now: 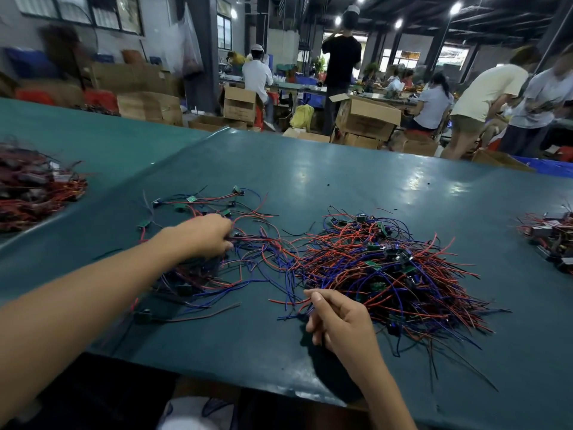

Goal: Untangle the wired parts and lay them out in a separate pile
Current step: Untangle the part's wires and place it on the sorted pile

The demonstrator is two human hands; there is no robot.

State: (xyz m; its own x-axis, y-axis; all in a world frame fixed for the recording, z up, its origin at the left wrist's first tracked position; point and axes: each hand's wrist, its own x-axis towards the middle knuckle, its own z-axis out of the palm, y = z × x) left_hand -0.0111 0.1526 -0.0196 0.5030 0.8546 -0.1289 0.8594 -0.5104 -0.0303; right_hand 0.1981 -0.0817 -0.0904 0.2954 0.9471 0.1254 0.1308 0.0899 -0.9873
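Head view: left hand (206, 235) grips wires of the spread pile (198, 201). Right hand (339, 318) pinches wires at the tangled heap (387, 265)'s near edge. Bare table (341, 169) lies beyond.

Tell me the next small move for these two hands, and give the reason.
Probably pull the right hand gently back toward the body, drawing its pinched red wire out of the tangled heap. The left hand grips wires at the laid-out pile, and strands bridge the two piles, so a slow pull seems safest.
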